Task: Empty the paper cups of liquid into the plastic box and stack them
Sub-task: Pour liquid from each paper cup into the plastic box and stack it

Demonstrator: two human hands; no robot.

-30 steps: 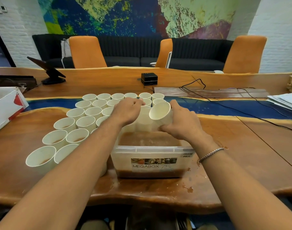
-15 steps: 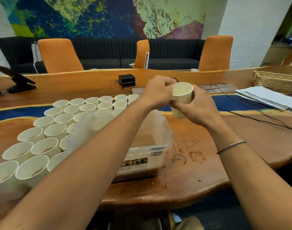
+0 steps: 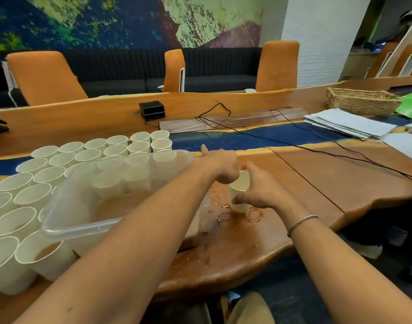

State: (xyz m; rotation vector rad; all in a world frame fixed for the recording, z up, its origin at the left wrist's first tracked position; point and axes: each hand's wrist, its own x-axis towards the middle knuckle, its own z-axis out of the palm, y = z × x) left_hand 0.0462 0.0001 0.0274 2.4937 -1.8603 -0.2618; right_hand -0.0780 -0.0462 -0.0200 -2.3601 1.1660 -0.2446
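By the counter's front edge, the right hand spreads open around the paper cup, likely the stack's base, while the left hand curls over its rim, hold unclear.

This is an office meeting room. A long live-edge wooden table fills the frame. Orange upholstered chairs and a black sofa line the top, with stacked white papers at upper right.
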